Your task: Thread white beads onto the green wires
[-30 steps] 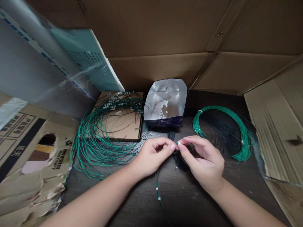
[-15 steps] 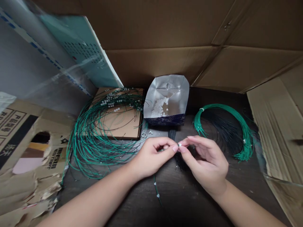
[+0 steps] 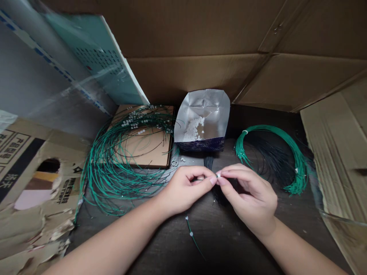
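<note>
Surface: dark, wood-like tabletop (image 3: 229, 236), dim and lightly scuffed; clock positions are read from where the fingertips meet, with 12 o'clock away from the person.
Room: a tight nook, walled by brown cardboard (image 3: 195, 76) at 12 o'clock, more cardboard (image 3: 338, 152) at 3, a torn printed carton (image 3: 25, 229) at 8 to 9, and a teal panel (image 3: 106, 68) under clear film at 10.
Left hand (image 3: 183, 191): thumb and index finger pinched together, seemingly on the green strand (image 3: 196, 244); the grip point itself is hidden.
Right hand (image 3: 252, 198): thumb and forefinger pinching a tiny white bead (image 3: 219, 175), their tips against the left ones.
Green strand: trails out from under the left hand toward 7 o'clock.
Done: two white beads (image 3: 191, 233) sit apart along that trailing length; many strands (image 3: 97, 172) at 9 to 10, partly over a flat cardboard box (image 3: 155, 152), carry clustered white beads.
Unfinished: the pinched bead looks mid-threading, though whether the strand runs through it cannot be told; how many beads are left to add is unclear.
Supply: an open silver-lined pouch (image 3: 215, 110) near 12 holds loose white beads (image 3: 195, 129).
Wire: green coil (image 3: 299, 175), banded, at 2 to 3; black wires (image 3: 269, 156) within its curve; a black bundle (image 3: 208, 162) passes beneath the fingers.
</note>
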The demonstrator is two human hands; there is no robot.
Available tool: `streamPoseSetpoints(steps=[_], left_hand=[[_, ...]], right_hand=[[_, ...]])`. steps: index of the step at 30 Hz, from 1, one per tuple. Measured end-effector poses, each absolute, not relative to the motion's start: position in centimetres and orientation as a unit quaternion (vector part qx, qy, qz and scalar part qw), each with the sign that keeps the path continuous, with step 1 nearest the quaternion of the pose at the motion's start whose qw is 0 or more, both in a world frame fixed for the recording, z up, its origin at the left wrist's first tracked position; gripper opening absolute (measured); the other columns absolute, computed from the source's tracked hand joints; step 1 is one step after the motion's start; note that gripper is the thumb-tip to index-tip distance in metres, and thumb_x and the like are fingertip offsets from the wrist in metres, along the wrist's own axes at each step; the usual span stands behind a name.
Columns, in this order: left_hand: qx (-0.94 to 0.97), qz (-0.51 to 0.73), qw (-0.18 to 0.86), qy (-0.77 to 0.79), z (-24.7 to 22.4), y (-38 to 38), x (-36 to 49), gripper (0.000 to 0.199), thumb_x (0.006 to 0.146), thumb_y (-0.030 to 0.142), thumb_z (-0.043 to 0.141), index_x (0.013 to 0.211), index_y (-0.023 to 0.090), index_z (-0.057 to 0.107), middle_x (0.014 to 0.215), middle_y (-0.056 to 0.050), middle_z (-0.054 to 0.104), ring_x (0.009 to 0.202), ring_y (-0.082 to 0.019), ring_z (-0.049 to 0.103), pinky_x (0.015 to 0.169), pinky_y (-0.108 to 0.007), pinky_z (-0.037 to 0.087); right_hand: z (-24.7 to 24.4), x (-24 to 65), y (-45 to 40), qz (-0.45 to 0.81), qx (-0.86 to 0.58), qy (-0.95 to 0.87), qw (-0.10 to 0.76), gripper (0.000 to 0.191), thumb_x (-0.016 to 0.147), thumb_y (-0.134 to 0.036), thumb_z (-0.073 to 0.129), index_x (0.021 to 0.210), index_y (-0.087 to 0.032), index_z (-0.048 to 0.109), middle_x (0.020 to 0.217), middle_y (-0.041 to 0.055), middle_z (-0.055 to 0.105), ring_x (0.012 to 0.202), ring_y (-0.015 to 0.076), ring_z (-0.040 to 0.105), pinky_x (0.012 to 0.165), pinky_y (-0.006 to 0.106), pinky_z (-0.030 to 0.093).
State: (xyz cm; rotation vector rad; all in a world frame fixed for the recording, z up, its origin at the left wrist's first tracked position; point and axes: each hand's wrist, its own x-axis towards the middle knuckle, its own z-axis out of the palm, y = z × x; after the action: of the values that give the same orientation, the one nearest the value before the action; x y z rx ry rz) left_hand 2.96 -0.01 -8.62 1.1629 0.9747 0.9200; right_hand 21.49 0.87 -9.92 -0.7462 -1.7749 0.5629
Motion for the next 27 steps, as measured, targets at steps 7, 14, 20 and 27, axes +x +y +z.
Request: streamPoseSetpoints(steps=[7, 14, 20, 27], left_hand=[[0.513, 0.4, 0.629, 0.425, -8.59, 0.06, 2.93, 0.022, 0.088, 0.032, 0.072, 0.081, 0.012, 0.078, 0.073, -0.002, 0.067, 0.067, -0.011, 0.051, 0.065, -0.021, 0.043], [0.524, 0.402, 0.618, 0.427, -8.78, -0.01, 2.88, 0.023, 0.091, 0.032, 0.07, 0.085, 0.012, 0.079, 0.076, -0.003, 0.069, 0.069, -0.011, 0.054, 0.067, -0.022, 0.044], [0.526, 0.403, 0.612, 0.431, -8.79, 0.07, 2.88, 0.022, 0.09, 0.033, 0.071, 0.087, 0.013, 0.08, 0.079, -0.004, 0.073, 0.072, -0.013, 0.057, 0.071, -0.024, 0.047], [0.525, 0.402, 0.613, 0.432, -8.62, 0.03, 2.87, 0.024, 0.09, 0.033, 0.07, 0.085, 0.012, 0.08, 0.079, -0.004, 0.073, 0.071, -0.013, 0.058, 0.071, -0.024, 0.048]], right_hand=[[-9.81, 21.41, 0.96, 0.232, -0.322, -0.745, 0.536, 0.03, 0.085, 0.003, 0.074, 0.103, -0.02, 0.075, 0.093, 0.0038, 0.078, 0.085, 0.0163, 0.075, 0.077, 0.029, 0.063], [-9.46, 21.48, 1.09, 0.227, -0.33, -0.75, 0.527, 0.024, 0.086, 0.0, 0.074, 0.098, -0.02, 0.077, 0.091, 0.0044, 0.079, 0.082, 0.0168, 0.076, 0.073, 0.029, 0.064], [-9.44, 21.33, 1.1, 0.246, -0.334, -0.736, 0.535, 0.024, 0.085, -0.001, 0.075, 0.096, -0.022, 0.078, 0.089, 0.0042, 0.079, 0.079, 0.0178, 0.076, 0.071, 0.03, 0.065], [-9.48, 21.44, 1.05, 0.253, -0.329, -0.736, 0.535, 0.025, 0.084, 0.001, 0.075, 0.096, -0.021, 0.077, 0.089, 0.0043, 0.079, 0.08, 0.0164, 0.076, 0.071, 0.028, 0.065]])
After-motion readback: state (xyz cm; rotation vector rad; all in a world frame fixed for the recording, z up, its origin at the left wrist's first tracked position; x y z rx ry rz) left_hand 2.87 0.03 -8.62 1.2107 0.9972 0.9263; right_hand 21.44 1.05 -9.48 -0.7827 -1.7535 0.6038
